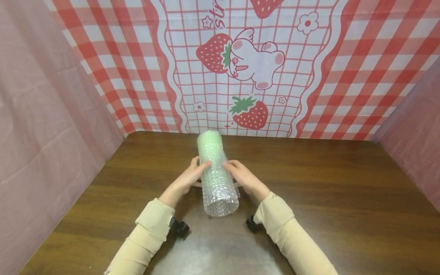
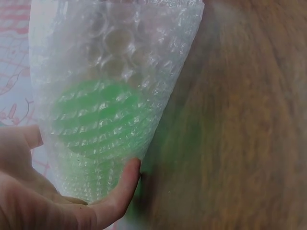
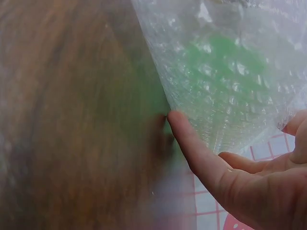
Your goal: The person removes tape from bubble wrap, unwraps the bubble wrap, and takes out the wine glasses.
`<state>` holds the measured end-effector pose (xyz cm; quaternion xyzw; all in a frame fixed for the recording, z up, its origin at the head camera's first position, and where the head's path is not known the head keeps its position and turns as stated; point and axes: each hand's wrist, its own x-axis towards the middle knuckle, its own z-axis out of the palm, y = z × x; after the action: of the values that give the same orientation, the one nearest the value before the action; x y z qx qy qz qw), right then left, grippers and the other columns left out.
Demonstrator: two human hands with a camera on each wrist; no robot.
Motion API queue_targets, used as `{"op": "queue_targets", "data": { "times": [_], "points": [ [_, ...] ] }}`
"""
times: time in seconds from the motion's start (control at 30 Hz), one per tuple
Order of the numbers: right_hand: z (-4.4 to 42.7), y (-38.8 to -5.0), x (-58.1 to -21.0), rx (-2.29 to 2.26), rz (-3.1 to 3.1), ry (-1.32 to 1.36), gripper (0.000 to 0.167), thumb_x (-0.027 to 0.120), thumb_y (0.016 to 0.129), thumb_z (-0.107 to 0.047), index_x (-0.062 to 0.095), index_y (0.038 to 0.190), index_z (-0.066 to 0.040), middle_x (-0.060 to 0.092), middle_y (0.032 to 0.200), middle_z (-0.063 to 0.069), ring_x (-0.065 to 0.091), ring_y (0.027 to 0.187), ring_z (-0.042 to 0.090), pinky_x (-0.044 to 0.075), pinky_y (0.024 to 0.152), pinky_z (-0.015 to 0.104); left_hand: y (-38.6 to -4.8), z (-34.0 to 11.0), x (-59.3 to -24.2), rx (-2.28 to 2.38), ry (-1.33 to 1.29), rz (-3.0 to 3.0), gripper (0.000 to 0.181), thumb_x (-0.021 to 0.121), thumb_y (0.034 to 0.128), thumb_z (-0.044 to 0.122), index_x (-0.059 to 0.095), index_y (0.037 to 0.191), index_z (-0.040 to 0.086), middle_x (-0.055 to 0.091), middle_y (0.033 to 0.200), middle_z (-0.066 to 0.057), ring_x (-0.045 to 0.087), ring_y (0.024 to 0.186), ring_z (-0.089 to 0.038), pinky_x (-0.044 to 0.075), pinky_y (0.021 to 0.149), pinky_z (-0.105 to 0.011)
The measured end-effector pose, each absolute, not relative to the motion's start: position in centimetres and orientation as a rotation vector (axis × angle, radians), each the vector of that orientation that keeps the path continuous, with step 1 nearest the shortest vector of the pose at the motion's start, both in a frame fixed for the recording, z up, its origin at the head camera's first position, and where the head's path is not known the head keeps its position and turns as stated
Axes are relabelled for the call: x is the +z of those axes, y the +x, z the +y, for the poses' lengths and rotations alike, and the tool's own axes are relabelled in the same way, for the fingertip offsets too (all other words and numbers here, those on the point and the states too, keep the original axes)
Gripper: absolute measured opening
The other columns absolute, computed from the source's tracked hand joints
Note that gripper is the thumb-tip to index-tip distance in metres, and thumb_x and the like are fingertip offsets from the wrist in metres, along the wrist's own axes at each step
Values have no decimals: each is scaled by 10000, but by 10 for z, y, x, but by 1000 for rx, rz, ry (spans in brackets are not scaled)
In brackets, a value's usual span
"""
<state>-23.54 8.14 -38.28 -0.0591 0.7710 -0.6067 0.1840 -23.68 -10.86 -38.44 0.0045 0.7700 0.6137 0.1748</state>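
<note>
A green cylindrical object (image 1: 211, 148) shows through a tube of clear bubble wrap (image 1: 221, 194), whose near end extends past it as an empty-looking sleeve. The left hand (image 1: 187, 177) grips the wrap from the left side, thumb on top and fingers around the side. From the right, the right hand (image 1: 248, 178) holds it the same way. In the left wrist view the green end (image 2: 100, 117) lies inside the wrap, above the left hand (image 2: 62, 196). The right wrist view has the right hand (image 3: 259, 179) against the wrap (image 3: 192, 91); its far side is hidden.
Brown wooden table (image 1: 326, 183) lies under the hands. Behind it hangs a red-and-white checked cloth (image 1: 137, 68) with strawberry prints; pink cloth (image 1: 44, 95) hangs at both sides. Black devices (image 1: 180, 227) are at both wrists.
</note>
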Motion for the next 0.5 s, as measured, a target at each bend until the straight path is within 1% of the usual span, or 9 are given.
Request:
{"op": "queue_targets", "data": {
  "times": [0.1,0.3,0.5],
  "points": [
    [84,-234,-381,-1700,2173,-170,547,401,955,-373,326,1335,14,456,1225,228,549,959,282,532,753,407,-236,-108,-386,1736,17,2177,775,454,897,474,40,1439,105,344,1336,-234,485,1122,-376,505,813,-468],
    [91,-239,-389,-1703,2168,-157,554,403,947,-399,332,1332,-7,446,1242,209,541,989,287,525,775,404,-234,-103,-386,1730,23,2167,784,459,896,471,29,1443,109,400,1284,-239,536,1056,-362,518,787,-448],
    [96,-241,-391,-1722,2156,-144,557,410,944,-396,327,1330,-4,455,1212,215,549,959,280,530,751,383,-232,-99,-387,1743,45,2153,780,457,898,474,33,1444,114,422,1265,-242,553,1032,-353,522,776,-448]
  ]
}}
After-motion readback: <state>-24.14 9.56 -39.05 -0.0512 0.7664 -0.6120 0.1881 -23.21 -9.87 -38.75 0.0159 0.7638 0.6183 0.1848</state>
